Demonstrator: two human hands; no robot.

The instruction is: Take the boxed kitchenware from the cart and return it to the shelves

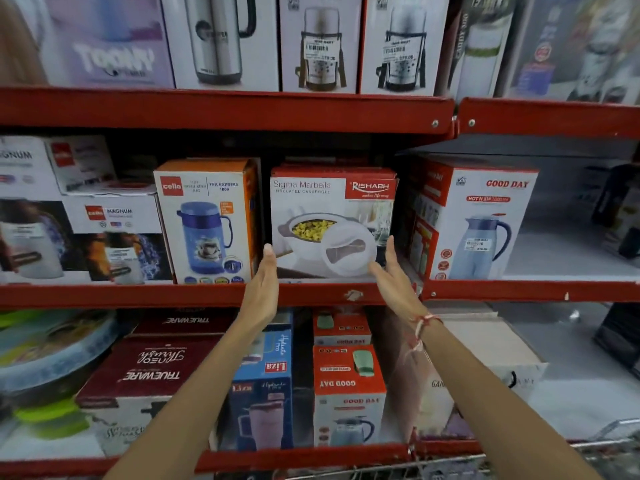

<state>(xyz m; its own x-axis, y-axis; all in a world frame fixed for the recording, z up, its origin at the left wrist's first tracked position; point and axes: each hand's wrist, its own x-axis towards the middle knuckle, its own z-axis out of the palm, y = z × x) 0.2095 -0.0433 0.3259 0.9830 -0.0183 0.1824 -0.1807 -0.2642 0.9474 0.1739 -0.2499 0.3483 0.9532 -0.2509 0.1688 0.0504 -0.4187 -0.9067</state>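
A white and red Sigma Marbella casserole box (332, 216) stands on the middle red shelf (138, 295), between a Cello Tea Express box (207, 220) and a Good Day flask box (478, 220). My left hand (263, 282) is flat and open at the box's lower left corner, fingertips by its edge. My right hand (394, 275) is open at the lower right corner, fingers spread and just off the box front. Neither hand grips the box. A sliver of the wire cart (609, 441) shows at the bottom right.
The upper shelf holds steel flask boxes (318, 43). On the lower shelf lie Trueware boxes (149, 372), a Liza box (266, 386) and Good Day boxes (346, 382). Right of the Good Day flask box the middle shelf has bare space (571, 251). Green-lidded containers (52, 417) sit lower left.
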